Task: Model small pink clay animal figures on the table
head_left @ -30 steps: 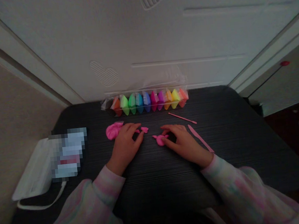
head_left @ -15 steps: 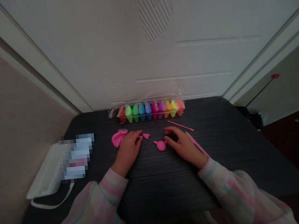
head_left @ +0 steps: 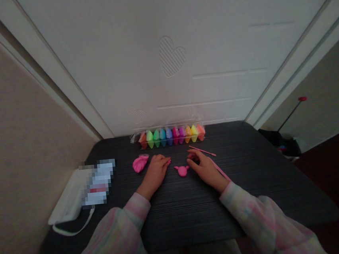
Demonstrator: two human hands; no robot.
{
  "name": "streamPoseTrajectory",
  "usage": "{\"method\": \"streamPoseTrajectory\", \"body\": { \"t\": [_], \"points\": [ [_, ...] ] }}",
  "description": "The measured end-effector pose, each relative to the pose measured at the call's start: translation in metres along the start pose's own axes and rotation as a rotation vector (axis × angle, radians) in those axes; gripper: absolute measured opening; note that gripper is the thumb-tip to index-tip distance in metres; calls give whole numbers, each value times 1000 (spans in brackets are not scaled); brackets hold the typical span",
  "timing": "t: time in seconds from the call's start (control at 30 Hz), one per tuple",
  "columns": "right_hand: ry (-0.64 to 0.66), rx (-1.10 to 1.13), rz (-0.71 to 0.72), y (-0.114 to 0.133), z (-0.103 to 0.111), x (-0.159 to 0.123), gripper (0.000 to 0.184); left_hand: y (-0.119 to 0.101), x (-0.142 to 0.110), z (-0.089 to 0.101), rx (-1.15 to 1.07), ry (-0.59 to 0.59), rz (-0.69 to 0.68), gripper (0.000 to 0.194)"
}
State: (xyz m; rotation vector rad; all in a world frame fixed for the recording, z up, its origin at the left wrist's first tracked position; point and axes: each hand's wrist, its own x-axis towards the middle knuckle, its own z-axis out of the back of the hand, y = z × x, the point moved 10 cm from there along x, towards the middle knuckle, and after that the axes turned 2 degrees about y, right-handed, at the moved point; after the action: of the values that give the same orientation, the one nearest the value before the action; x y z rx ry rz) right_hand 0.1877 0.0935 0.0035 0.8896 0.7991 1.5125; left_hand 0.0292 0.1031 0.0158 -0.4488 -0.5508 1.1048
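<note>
A round pink clay piece with two small pointed ears (head_left: pixel 182 171) lies on the dark table between my hands. My left hand (head_left: pixel 156 171) rests left of it, thumb and fingers closed at the tips on a small pink clay piece (head_left: pixel 170 161), mostly hidden by the fingers. On the right, my right hand (head_left: pixel 206 168) is curved with thumb and fingers apart, close to the right ear and holding nothing I can see. Beyond my left wrist sits a larger pink clay lump (head_left: pixel 140 163), partly in clear wrapping.
A clear-wrapped row of coloured clay packs (head_left: pixel 169 136) lies along the back edge. A thin pink stick tool (head_left: pixel 203 151) and a flat pink modelling tool (head_left: pixel 220 169) are by my right hand. At left are a blurred-out phone-like object (head_left: pixel 99 183), a white box (head_left: pixel 67 198) and a white cable (head_left: pixel 74 233).
My left hand has moved right, and its fingers now cover the small pink pieces that lay in front of them. My right hand stays beside the eared piece. The camera view has tilted up.
</note>
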Motion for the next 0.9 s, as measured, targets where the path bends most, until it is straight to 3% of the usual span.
{"method": "streamPoseTrajectory", "body": {
  "t": [0.23, 0.33, 0.43, 0.5, 0.57, 0.73, 0.9],
  "points": [
    [-15, -25, 42, 1, 0, 3, 31, 1, -3, 7, -61, -51, 27, 12],
    [62, -71, 136, 15, -4, -1, 33, 5, -2, 15, -99, -134, 69, 16],
    [172, -144, 249, 31, -14, -9, 46, 10, 1, 21, -151, -209, 105, 19],
    [215, -199, 294, 36, -20, -15, 56, 11, 4, 22, -187, -232, 112, 19],
    [232, -243, 320, 39, -23, -18, 55, 9, 5, 22, -208, -235, 101, 18],
    [175, -325, 343, 41, -21, -12, 43, 0, 0, 22, -142, -214, 38, 18],
    [117, -378, 368, 40, -19, -7, 39, -6, -8, 16, -2, -167, -51, 30]
  ]
}}
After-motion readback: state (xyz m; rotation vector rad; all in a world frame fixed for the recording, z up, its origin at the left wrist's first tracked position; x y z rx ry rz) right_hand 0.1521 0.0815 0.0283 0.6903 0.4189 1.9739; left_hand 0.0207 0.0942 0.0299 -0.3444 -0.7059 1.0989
